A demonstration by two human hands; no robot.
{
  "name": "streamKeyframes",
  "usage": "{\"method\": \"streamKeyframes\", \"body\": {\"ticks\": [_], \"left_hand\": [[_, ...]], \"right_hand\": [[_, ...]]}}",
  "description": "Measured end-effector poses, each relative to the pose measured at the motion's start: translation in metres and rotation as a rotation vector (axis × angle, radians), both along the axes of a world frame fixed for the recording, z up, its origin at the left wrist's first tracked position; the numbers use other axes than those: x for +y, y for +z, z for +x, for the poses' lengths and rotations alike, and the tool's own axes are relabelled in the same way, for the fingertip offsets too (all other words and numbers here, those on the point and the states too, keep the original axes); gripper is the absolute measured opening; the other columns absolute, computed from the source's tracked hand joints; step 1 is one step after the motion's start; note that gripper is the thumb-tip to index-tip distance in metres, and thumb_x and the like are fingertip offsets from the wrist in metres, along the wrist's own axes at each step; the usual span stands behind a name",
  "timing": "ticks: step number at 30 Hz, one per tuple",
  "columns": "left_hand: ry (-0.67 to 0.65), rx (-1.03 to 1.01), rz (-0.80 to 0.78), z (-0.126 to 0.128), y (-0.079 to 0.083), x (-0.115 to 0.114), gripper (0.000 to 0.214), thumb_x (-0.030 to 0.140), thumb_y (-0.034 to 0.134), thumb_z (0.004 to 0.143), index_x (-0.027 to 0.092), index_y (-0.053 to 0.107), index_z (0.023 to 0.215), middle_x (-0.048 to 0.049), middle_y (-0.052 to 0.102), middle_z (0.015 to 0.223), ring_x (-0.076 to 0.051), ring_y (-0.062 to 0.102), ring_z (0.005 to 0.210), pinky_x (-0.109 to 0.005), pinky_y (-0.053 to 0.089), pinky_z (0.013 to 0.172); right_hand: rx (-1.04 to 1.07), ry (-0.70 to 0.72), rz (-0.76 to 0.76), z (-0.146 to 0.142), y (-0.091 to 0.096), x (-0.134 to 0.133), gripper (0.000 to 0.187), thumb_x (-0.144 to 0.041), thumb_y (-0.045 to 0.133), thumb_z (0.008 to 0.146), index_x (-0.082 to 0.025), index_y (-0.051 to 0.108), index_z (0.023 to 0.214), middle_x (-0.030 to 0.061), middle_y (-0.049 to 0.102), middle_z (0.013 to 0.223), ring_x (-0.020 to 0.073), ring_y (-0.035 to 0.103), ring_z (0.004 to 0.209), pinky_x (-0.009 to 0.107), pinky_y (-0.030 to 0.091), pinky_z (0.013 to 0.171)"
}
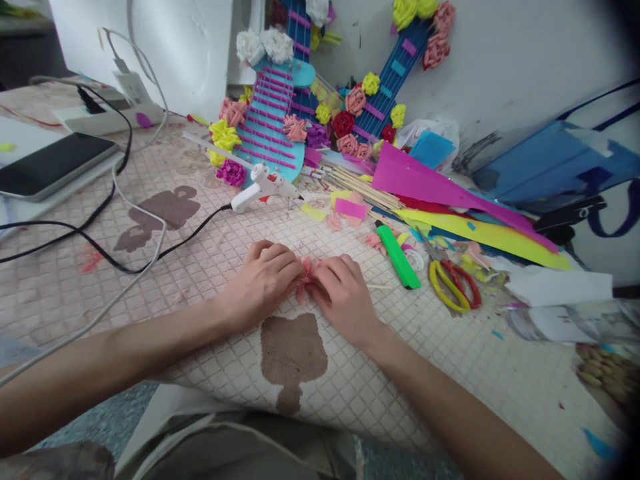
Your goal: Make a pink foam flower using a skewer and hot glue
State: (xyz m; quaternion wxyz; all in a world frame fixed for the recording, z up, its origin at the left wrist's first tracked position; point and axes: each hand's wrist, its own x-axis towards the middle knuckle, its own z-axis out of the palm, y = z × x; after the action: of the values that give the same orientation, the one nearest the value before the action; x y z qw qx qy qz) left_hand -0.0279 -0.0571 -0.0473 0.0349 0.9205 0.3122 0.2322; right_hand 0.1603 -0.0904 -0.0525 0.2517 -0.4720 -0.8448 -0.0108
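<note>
Between my two hands is a small pink paper flower [305,275] with narrow, spread petals. My left hand [273,277] pinches it from the left, fingers bent and pressed together. From the other side my right hand [345,293] grips it, with a thin pale stick [379,287] showing just beyond the fingers. The fingertips hide part of the flower. A white hot glue gun [260,187] lies beyond my left hand, its dark nozzle pointing right. To the right of my right hand lie a green highlighter [398,257] and scissors [454,287] with yellow and red handles.
Decorated blue paper pieces [273,113] with paper flowers lean at the back. Wooden sticks [357,183] and coloured paper sheets [450,193] lie beside them. Cables [163,227] cross the left side near a phone [55,163] and a power strip [107,117]. A clear jar [545,323] lies at right.
</note>
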Motion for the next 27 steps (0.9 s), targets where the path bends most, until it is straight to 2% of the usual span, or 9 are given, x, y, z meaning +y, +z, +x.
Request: {"method": "streamKeyframes", "body": {"ticks": [8, 19, 23, 27], "left_hand": [[-0.002, 0.018, 0.062, 0.001, -0.001, 0.001, 0.019, 0.028, 0.045, 0.097, 0.018, 0.059, 0.090, -0.0037, 0.063, 0.088, -0.021, 0.054, 0.094, -0.042, 0.035, 0.090], [-0.029, 0.104, 0.077, 0.002, 0.001, 0.000, 0.028, 0.019, 0.036, 0.098, 0.018, 0.057, 0.080, -0.0024, 0.059, 0.085, -0.019, 0.052, 0.093, -0.046, 0.030, 0.097], [-0.011, 0.045, 0.048, 0.002, 0.001, 0.000, 0.026, 0.021, 0.039, 0.098, 0.019, 0.057, 0.079, -0.0010, 0.059, 0.082, -0.018, 0.052, 0.091, -0.045, 0.027, 0.098], [0.003, -0.017, 0.022, 0.001, 0.000, 0.000, 0.021, 0.025, 0.046, 0.096, 0.018, 0.058, 0.080, -0.0014, 0.062, 0.082, -0.019, 0.053, 0.091, -0.043, 0.029, 0.096]], "right_hand": [[-0.080, -0.002, 0.038, -0.003, 0.001, 0.000, 0.019, -0.020, 0.048, 0.094, -0.016, 0.061, 0.081, 0.0077, 0.063, 0.090, 0.0215, 0.049, 0.086, 0.035, 0.040, 0.073], [-0.189, 0.008, 0.081, -0.005, -0.003, 0.002, 0.017, -0.020, 0.048, 0.094, -0.016, 0.060, 0.082, 0.0058, 0.063, 0.089, 0.0204, 0.047, 0.084, 0.036, 0.033, 0.067], [-0.134, 0.013, 0.042, -0.003, -0.001, 0.001, 0.019, -0.021, 0.048, 0.095, -0.017, 0.060, 0.082, 0.0051, 0.064, 0.089, 0.0201, 0.049, 0.084, 0.035, 0.035, 0.069], [0.042, 0.007, -0.044, 0.008, 0.004, -0.005, 0.014, -0.029, 0.054, 0.092, -0.017, 0.061, 0.092, 0.0058, 0.063, 0.095, 0.0205, 0.051, 0.090, 0.035, 0.039, 0.076]]}}
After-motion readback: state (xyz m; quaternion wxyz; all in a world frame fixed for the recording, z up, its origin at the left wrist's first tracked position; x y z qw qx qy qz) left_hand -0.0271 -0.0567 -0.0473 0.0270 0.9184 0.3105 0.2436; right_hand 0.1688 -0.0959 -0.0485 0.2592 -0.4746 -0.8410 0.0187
